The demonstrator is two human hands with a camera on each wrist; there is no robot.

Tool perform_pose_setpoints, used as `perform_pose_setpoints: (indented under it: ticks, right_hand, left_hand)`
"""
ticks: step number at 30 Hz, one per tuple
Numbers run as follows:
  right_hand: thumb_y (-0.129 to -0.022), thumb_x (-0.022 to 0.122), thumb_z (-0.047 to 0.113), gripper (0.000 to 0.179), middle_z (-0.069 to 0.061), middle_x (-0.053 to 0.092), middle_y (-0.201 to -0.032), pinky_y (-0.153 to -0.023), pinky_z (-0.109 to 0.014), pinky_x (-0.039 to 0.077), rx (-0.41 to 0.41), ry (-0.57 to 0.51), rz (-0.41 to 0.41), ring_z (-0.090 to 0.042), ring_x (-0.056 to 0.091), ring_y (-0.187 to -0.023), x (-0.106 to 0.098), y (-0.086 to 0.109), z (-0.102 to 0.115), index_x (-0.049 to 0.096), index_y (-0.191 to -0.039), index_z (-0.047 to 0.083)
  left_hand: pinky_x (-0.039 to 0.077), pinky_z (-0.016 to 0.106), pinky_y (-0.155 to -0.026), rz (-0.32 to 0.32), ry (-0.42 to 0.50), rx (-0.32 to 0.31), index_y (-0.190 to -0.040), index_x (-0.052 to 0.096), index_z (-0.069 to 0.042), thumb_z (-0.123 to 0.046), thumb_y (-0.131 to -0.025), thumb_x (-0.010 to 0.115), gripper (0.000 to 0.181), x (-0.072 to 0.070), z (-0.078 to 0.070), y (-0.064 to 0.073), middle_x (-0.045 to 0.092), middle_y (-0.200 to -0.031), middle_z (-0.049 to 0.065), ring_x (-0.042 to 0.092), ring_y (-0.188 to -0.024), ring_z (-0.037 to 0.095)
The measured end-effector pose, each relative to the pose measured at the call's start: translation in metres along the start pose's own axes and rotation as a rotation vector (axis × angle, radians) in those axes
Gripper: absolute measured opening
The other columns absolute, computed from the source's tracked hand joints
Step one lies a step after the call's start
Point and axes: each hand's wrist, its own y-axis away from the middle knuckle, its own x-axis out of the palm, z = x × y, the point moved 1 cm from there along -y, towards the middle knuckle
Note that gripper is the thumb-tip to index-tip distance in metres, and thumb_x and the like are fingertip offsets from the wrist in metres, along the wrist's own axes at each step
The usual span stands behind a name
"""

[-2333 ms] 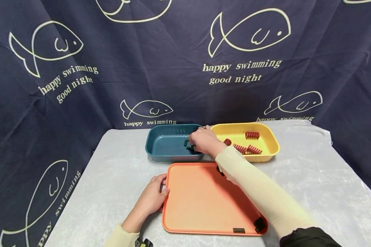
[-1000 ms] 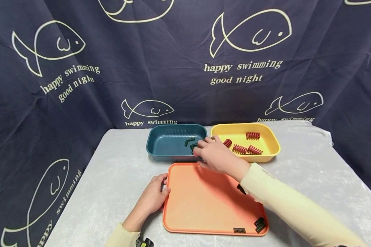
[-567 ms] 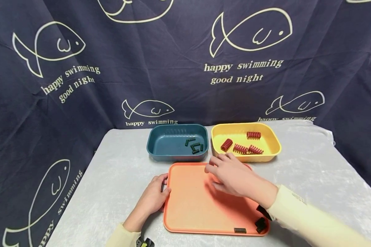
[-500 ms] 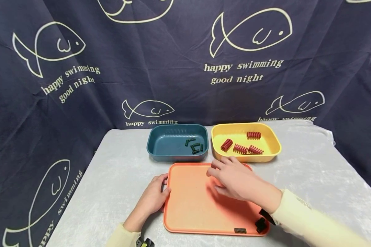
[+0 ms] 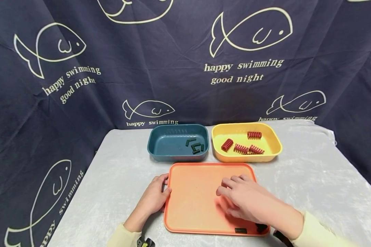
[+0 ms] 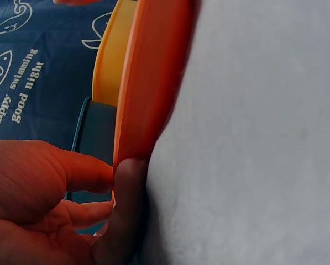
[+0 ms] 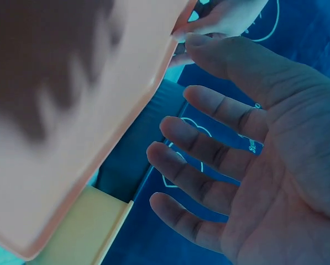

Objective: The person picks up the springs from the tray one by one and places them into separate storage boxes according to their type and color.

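My left hand (image 5: 154, 196) grips the left rim of the orange tray (image 5: 194, 199); in the left wrist view the thumb and fingers (image 6: 90, 172) pinch its edge. Over the tray's right half hovers my right hand (image 5: 244, 199), its fingers (image 7: 198, 138) spread and relaxed with nothing in them, as the right wrist view shows. A dark coil spring (image 5: 240, 231) lies along the tray's near edge. More black springs (image 5: 261, 227) sit in the near right corner, partly hidden by the right hand.
Behind the tray stands a blue bin (image 5: 164, 145) with several dark green springs (image 5: 196, 145) at its right end. Beside it, a yellow bin (image 5: 266, 127) holds several red springs (image 5: 241, 148). A dark blue fish-print curtain (image 5: 185, 68) hangs behind the grey table (image 5: 117, 161).
My right hand has drawn back from the blue bin, leaving dark springs in view there, and moved toward the tray's near right corner. The left hand has stayed on the tray rim.
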Motion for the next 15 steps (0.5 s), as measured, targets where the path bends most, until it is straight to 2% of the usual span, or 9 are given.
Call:
perform_pose_setpoints:
  ticks: [5, 8, 15]
  right_hand:
    - [-0.081, 0.084, 0.034, 0.036, 0.008, 0.055, -0.098, -0.085, -0.045, 0.047, 0.025, -0.054, 0.09, -0.018, 0.053, -0.089, 0.001, 0.01, 0.005, 0.068, -0.111, 0.024]
    - [-0.078, 0.086, 0.034, 0.037, 0.009, 0.053, -0.097, -0.085, -0.043, 0.046, 0.025, -0.074, 0.109, -0.017, 0.05, -0.088, 0.003, 0.015, 0.008, 0.068, -0.109, 0.025]
    - [-0.07, 0.088, 0.026, 0.037, 0.014, 0.044, -0.091, -0.079, -0.039, 0.043, -0.024, -0.088, 0.056, -0.013, 0.044, -0.083, 0.01, 0.027, 0.012, 0.062, -0.097, 0.028]
  left_hand:
    - [0.047, 0.047, -0.096, 0.001, 0.001, -0.005, -0.142, 0.057, -0.001, -0.009, -0.093, 0.074, 0.053, 0.0, -0.001, 0.0, 0.057, -0.109, 0.005, 0.056, -0.1, 0.022]
    - [0.047, 0.046, -0.095, 0.002, 0.002, -0.005, -0.142, 0.057, -0.001, -0.009, -0.093, 0.074, 0.052, 0.001, -0.001, 0.0, 0.056, -0.109, 0.005, 0.055, -0.1, 0.022]
    - [0.047, 0.047, -0.096, 0.001, 0.005, -0.004, -0.142, 0.057, 0.0, -0.009, -0.093, 0.074, 0.053, 0.001, 0.001, 0.0, 0.057, -0.111, 0.007, 0.055, -0.101, 0.022]
